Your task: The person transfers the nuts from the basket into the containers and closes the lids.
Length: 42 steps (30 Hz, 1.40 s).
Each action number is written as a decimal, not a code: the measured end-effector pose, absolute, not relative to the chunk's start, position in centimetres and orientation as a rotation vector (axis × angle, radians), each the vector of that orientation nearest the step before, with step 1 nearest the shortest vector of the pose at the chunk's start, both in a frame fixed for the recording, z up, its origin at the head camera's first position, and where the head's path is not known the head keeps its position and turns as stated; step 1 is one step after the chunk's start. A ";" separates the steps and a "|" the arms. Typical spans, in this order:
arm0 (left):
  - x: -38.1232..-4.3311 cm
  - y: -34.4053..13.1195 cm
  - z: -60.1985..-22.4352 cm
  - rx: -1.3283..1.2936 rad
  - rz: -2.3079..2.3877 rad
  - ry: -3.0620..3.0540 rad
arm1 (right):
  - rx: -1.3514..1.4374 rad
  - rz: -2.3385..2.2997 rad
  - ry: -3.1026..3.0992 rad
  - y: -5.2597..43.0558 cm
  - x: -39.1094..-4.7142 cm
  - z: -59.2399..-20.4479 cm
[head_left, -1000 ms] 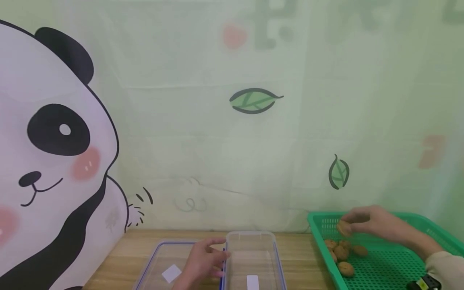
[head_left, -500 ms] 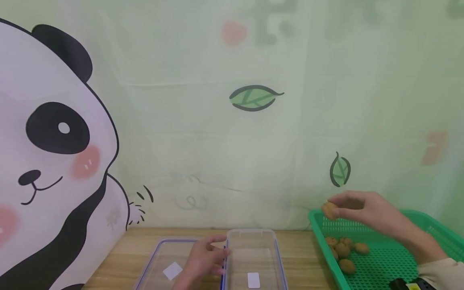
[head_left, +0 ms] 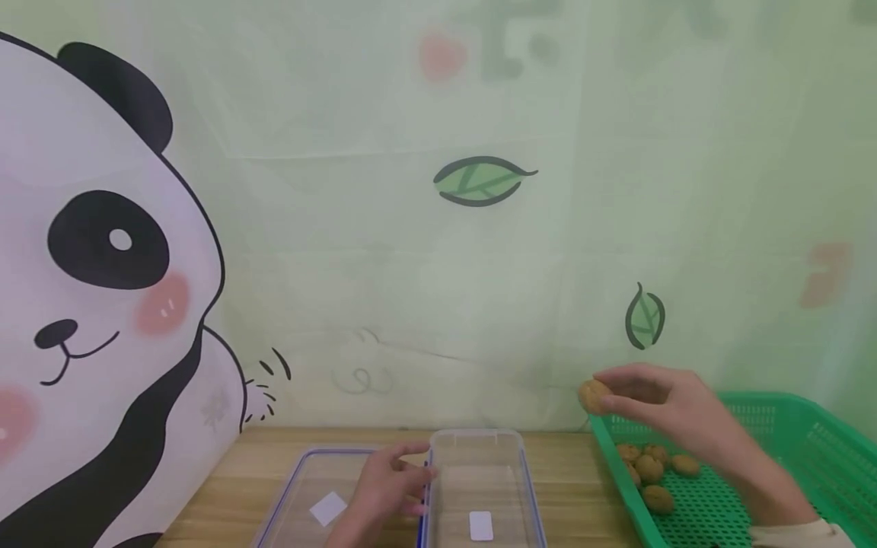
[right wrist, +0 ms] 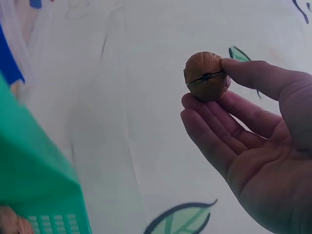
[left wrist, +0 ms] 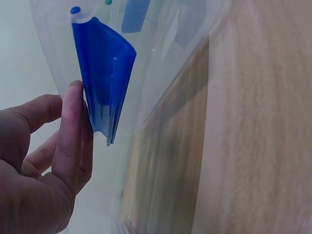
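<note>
In the head view my right hand (head_left: 658,403) pinches a walnut (head_left: 594,396) above the near-left rim of a green basket (head_left: 620,483). The right wrist view shows that walnut (right wrist: 207,76) between thumb and fingertips, its seam visible. Several more walnuts (head_left: 649,468) lie in the basket's left side. My left hand (head_left: 387,487) touches the left side of a clear plastic box (head_left: 479,483). Up close in the left wrist view, fairly straight fingers (left wrist: 70,141) lie against the box wall beside a blue latch (left wrist: 105,68). Inside the box no walnut shows.
A clear lid with a blue edge (head_left: 301,472) and a white label lies left of the box, partly behind my left hand. All stand on a wooden table (head_left: 569,487). Behind rises a pale green backdrop (head_left: 384,266) printed with a panda and leaves.
My right hand has lifted the walnut out of the basket and carried it left, to beyond the basket's left rim. The left hand stays at the box.
</note>
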<state>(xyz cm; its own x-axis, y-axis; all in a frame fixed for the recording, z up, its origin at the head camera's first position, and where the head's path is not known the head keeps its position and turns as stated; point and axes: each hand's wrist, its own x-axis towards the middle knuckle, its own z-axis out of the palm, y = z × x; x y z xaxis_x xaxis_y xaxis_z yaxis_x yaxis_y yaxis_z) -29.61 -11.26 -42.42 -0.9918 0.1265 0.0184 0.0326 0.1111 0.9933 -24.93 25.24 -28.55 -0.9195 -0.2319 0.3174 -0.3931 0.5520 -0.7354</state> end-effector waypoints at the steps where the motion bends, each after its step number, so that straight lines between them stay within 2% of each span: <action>1: -29.6 -11.2 -42.4 0.160 2.041 2.285 | 0.537 1.327 -2.593 25.0 -24.9 -28.6; 20: -29.6 -11.0 -42.6 0.154 2.027 2.305 | 0.558 1.565 -2.502 19.9 -25.0 -31.6; 31: -29.3 -11.0 -42.5 0.153 2.052 2.298 | 0.783 1.474 -2.448 16.9 -25.4 -33.9; 42: -29.3 -11.1 -42.5 0.172 2.064 2.312 | 0.888 1.536 -2.496 13.8 -25.8 -36.6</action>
<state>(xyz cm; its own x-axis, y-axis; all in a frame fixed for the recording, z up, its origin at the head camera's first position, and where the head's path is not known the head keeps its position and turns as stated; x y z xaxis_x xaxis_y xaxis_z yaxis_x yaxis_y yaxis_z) -29.28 -11.08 -42.51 -0.9932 0.1072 0.0457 0.0575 0.1099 0.9923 -25.76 13.77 -36.60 -0.8289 -0.4322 0.3553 -0.5118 0.3294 -0.7934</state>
